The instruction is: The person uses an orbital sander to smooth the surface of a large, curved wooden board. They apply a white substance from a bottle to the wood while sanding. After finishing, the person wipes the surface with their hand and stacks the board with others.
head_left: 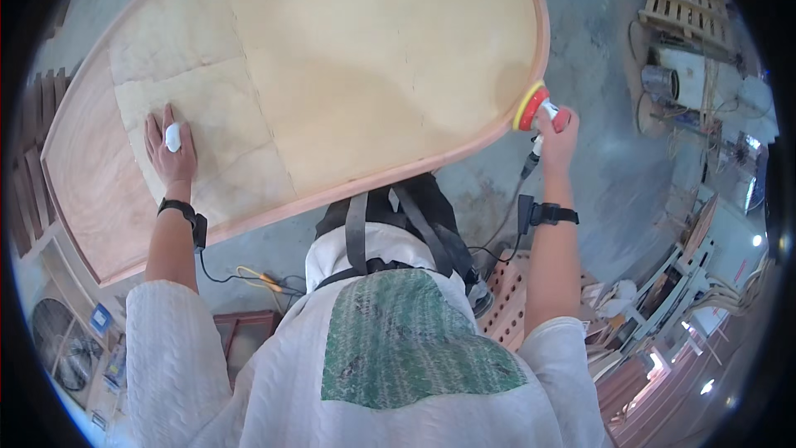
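Observation:
A large rounded wooden panel (348,58) with a raised reddish rim (373,176) spreads out before me. My left hand (172,156) lies flat on its paler plywood at the left, fingers spread, with a white wrapping (172,138) round one finger. At the panel's right edge my right hand (559,134) grips a red and white power sander (550,108). The sander's yellow-edged pad is tilted against the outer side of the rim. From its handle a dark cable (529,168) runs down toward my waist.
Wooden slats (35,149) stand left of the panel, above a round fan (62,340). At the far right are a pallet (684,8) and a metal bucket (661,83). A perforated reddish board (507,299) is beside my right hip. A yellow cable (261,278) lies below the panel.

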`<action>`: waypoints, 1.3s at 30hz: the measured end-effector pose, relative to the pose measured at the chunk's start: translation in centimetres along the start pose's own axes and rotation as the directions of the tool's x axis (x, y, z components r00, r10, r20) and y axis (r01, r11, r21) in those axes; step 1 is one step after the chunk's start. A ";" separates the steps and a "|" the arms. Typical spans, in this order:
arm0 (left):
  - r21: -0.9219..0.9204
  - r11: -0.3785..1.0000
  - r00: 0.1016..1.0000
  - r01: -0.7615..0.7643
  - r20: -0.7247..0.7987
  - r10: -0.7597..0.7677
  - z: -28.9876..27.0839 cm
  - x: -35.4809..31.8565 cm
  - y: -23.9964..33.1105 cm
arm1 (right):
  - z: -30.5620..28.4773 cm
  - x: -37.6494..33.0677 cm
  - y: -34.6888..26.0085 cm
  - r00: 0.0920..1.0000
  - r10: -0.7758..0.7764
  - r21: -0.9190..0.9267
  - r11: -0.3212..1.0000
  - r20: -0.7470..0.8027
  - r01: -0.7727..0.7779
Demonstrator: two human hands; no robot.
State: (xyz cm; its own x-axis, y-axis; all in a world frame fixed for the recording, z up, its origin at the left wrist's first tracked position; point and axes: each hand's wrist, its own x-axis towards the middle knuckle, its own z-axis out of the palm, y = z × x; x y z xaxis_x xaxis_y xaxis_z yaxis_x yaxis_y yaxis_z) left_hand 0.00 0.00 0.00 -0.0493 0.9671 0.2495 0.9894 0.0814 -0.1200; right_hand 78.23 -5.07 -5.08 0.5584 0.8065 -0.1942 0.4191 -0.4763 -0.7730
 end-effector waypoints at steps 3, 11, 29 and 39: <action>-0.034 0.999 0.997 0.004 0.079 -0.002 -1.1 -2.3 0.2 | -2.9 2.0 -1.2 0.847 0.462 0.347 0.774 0.262 -0.529; -0.192 0.977 0.995 0.093 0.058 -0.083 4.7 -2.4 5.8 | -6.8 18.2 -7.3 0.966 0.152 -0.020 0.988 0.210 -0.151; -0.089 0.974 0.954 0.210 0.237 -0.184 2.7 -2.8 1.8 | 18.1 41.8 -37.7 0.730 -0.158 -0.417 0.732 0.665 0.539; -0.103 0.969 0.952 0.223 0.237 -0.194 2.0 -1.0 2.1 | 34.7 33.3 -52.0 0.263 -0.395 -0.167 0.262 0.880 0.951</action>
State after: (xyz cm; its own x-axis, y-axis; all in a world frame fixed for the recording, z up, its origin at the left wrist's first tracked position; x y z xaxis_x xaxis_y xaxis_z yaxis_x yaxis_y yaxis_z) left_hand 1.88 -0.36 -2.40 -0.2712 0.9619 0.0335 0.9621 0.2699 0.0380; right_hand 50.22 58.73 7.67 -0.6486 0.7086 -0.2778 0.7600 0.5834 -0.2864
